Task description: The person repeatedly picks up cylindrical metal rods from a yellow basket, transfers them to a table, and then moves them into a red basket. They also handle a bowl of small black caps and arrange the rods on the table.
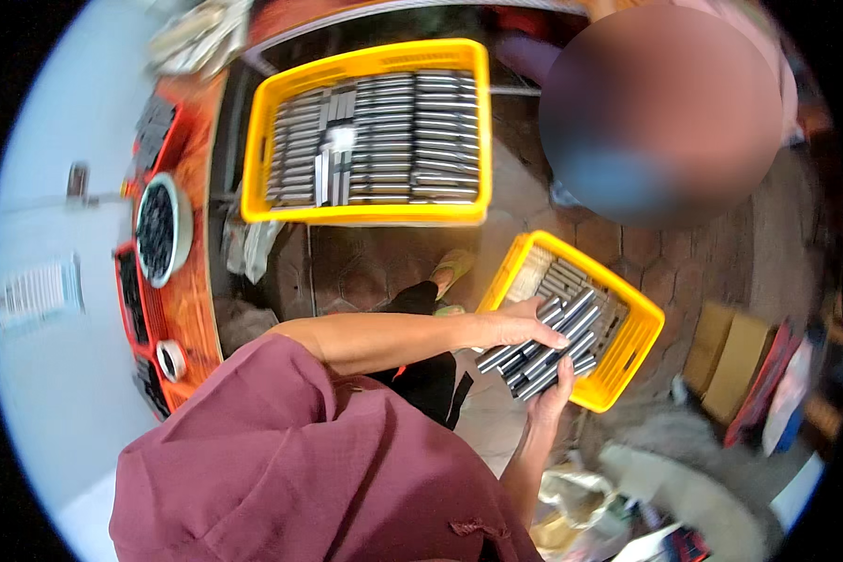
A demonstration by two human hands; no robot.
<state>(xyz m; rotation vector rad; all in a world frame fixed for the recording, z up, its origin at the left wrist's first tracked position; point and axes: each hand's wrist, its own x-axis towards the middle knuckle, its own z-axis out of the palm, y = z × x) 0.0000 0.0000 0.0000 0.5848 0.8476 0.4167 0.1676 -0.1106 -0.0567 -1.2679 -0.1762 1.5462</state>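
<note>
At the far left, a reddish wooden bench (pixel 203 150) carries a pale bowl (pixel 186 234) filled with dark pieces, with red trays (pixel 156 302) set beside it. To the right of the bench, a large yellow crate (pixel 365 216) contains rows of stacked metal tubes (pixel 384 140); most lie crosswise, while a narrow group near the middle runs front to back. Nearer the person, and to the lower right of this crate, the left hand (pixel 513 328) extends across from the left. Its fingers are closed part way around a loose bundle of tubes (pixel 541 358), gripping it from the upper left side. The long axis of the bundle runs from lower left to upper right, at an angle to most tubes in the large crate. The bundle is located directly between the two hands, above the near left part of a small yellow crate (pixel 635 358). The right hand (pixel 551 398) supports the bundle from the lower right, with the thumb against the tubes and the fingers partly hidden; both hands are grasping. Of the two, the left hand is nearer the large crate. More tubes (pixel 564 276) lie inside the small crate. At the far right stands a cardboard box (pixel 707 347).
</note>
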